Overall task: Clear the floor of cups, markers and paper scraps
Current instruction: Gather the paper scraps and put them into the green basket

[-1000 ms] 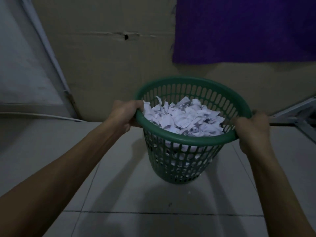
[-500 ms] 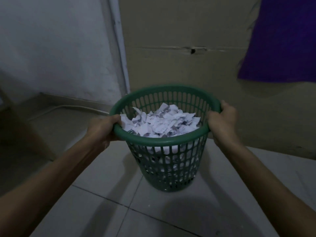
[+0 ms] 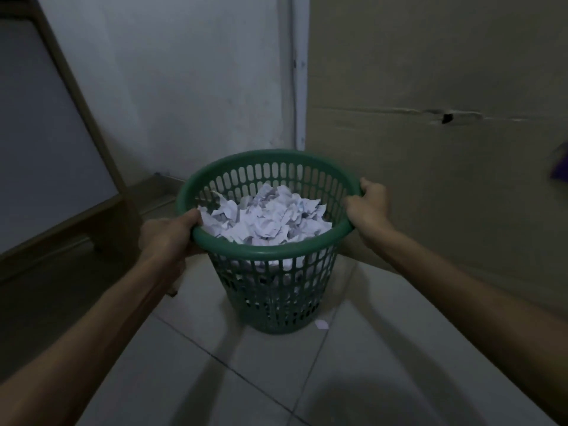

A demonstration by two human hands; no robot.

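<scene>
Both bare forearms reach forward from the lower corners, converging toward the middle; the left hand [image 3: 167, 235] curls over the near-left rim of the basket [image 3: 276, 290], thumb on the inside (knuckles facing the camera); the right hand [image 3: 368, 207] grips the right rim, fingers wrapped over its edge.

Pale tiled floor [image 3: 246, 379], dark grout lines crossing. Green slatted basket [image 3: 270, 290] at centre, contact with floor unclear. One small paper scrap [image 3: 321, 324] at basket's five o'clock, on tile.
</scene>
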